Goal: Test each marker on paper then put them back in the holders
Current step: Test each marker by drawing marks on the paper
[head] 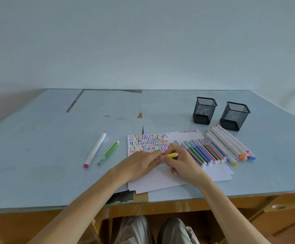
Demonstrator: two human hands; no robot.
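A slim yellow marker with a white end (171, 154) is held between both hands above the stack of white paper sheets (162, 180), near the middle of the table's near edge. The right hand (182, 163) is curled round the marker's barrel, with the white end protruding toward the table's right edge. The left hand (140, 163) is closed with its fingertips pinching the marker's other end, so that the two hands touch; that end is hidden by the fingers, and whether a cap is on it cannot be told.

The top sheet beneath the hands is covered on its far left part with rows of small multicoloured squiggles (148, 142). Just right of the right hand, a row of slim striped markers in assorted colours (203, 151) is laid side by side across the right part of the sheets, touching one another. Beside them, toward the right edge, several thicker white double-ended markers with coloured caps (228, 143) are laid in a parallel group.

Beyond these, toward the far right corner of the pale blue table (55, 155), two black wire-mesh square holders (204, 110) (235, 115) are stood upright, near each other but apart.

Left of the sheets, well apart from the hands, a thick white marker with pink ends (95, 149) and a slim green striped marker (108, 153) are laid on the bare surface.
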